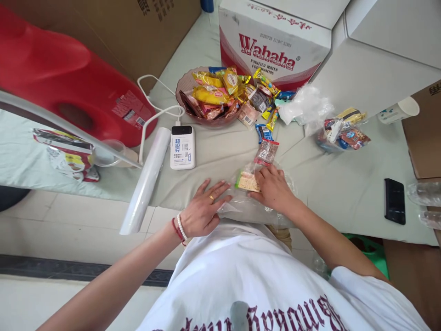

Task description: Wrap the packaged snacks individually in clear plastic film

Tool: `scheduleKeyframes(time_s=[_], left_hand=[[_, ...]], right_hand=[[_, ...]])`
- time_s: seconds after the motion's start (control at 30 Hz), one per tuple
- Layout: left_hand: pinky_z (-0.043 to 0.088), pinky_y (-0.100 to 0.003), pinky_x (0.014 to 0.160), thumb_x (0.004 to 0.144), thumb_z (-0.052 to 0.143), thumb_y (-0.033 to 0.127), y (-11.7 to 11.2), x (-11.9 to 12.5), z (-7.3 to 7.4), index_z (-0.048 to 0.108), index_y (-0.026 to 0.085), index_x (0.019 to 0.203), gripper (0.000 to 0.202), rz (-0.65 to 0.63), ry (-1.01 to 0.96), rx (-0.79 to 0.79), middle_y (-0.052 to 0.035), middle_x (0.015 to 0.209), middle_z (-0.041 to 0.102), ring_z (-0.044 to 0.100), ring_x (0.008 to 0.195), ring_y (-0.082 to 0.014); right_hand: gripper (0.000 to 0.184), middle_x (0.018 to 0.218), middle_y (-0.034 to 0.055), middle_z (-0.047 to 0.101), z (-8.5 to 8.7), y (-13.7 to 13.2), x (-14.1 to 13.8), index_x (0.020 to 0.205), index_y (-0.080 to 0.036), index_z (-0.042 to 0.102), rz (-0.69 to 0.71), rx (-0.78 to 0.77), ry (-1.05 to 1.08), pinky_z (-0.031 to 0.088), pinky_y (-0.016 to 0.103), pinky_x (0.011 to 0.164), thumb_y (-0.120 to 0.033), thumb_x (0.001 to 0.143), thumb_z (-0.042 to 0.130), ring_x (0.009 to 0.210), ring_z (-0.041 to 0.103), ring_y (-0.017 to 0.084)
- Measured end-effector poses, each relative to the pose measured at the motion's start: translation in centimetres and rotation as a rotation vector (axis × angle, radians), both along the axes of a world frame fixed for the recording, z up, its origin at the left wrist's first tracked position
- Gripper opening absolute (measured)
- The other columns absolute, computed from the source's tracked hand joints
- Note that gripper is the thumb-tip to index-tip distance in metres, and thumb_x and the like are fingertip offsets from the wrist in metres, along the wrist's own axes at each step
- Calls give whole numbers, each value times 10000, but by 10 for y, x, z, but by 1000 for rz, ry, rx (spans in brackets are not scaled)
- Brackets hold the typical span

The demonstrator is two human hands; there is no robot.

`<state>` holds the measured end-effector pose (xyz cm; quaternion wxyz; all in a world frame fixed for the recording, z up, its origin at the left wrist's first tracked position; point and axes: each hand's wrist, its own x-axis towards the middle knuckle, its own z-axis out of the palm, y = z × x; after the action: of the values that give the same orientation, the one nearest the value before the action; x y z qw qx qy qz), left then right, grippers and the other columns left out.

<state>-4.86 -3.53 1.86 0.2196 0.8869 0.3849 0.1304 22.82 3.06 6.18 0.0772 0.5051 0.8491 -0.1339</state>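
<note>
My left hand lies with fingers stretched out at the left edge of a clear plastic sheet near the table's front edge. My right hand is curled over the right end of a flat snack packet with a green edge, which lies on the plastic. The packet's right part is hidden under my fingers. Just beyond these fingertips lies a red-edged snack packet, with a small blue snack packet behind it.
A pink glass bowl heaped with wrapped snacks stands behind, before a Wahaha carton. A power bank and a roll of plastic film lie left. Right are a bagged snack bundle, a paper cup and a phone.
</note>
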Motion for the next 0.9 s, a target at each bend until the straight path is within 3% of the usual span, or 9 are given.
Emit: scheduleKeyframes(time_s=[0.13,0.33,0.43,0.5,0.6,0.73,0.83,0.9], left_hand=[[174,-655,1248,867,523,344,5,-2,0,675,219,1288,465,89,9,5,-156,1624,457,392,1520,-371],[68,-748,1223,781,582,254,4,-4,0,667,225,1298,524,63,88,26,-152,1611,476,363,1527,-415],[116,-727,1237,829,609,261,-4,0,0,678,227,1294,470,129,45,128,-164,1620,458,326,1551,-408],[106,-718,1248,857,631,255,-8,5,-1,674,281,1319,465,121,13,213,-124,1631,453,303,1566,-390],[45,-730,1253,904,634,233,-5,10,-7,734,339,1193,324,75,-10,272,-38,1556,563,315,1566,-363],[129,-703,1261,933,579,143,3,4,-17,769,305,1033,269,94,-42,289,-21,1424,679,380,1541,-318],[238,-647,1261,912,614,141,-3,-2,-16,747,302,1151,318,126,-93,346,-70,1459,650,389,1539,-299],[227,-633,1275,882,663,157,-12,0,-13,694,327,1278,432,124,-125,421,-82,1475,635,377,1546,-289]], right_hand=[[544,1275,187,609,2,-3,3,1365,-137,582,62,-24,22,343,455,939,-414,908,685,1208,444,360],[566,1331,183,594,0,3,17,1428,-129,548,236,-77,93,316,460,989,-345,921,672,1199,441,338],[581,1317,181,595,-7,5,21,1428,-117,549,267,-82,136,312,454,1003,-316,901,691,1196,440,331],[576,1314,177,595,-10,5,23,1412,-119,561,276,-78,164,313,450,1005,-295,882,703,1193,438,328],[568,1303,171,597,-11,3,27,1403,-132,568,275,-71,194,322,447,994,-316,883,702,1180,438,326],[554,1249,171,601,-8,1,35,1389,-134,587,278,-58,167,321,455,989,-336,885,696,1149,433,329],[560,1254,182,599,-6,0,38,1400,-132,594,299,-66,130,319,460,991,-368,901,692,1127,440,330],[579,1274,190,600,-6,0,37,1414,-134,591,310,-69,117,321,468,998,-390,906,695,1137,448,339]])
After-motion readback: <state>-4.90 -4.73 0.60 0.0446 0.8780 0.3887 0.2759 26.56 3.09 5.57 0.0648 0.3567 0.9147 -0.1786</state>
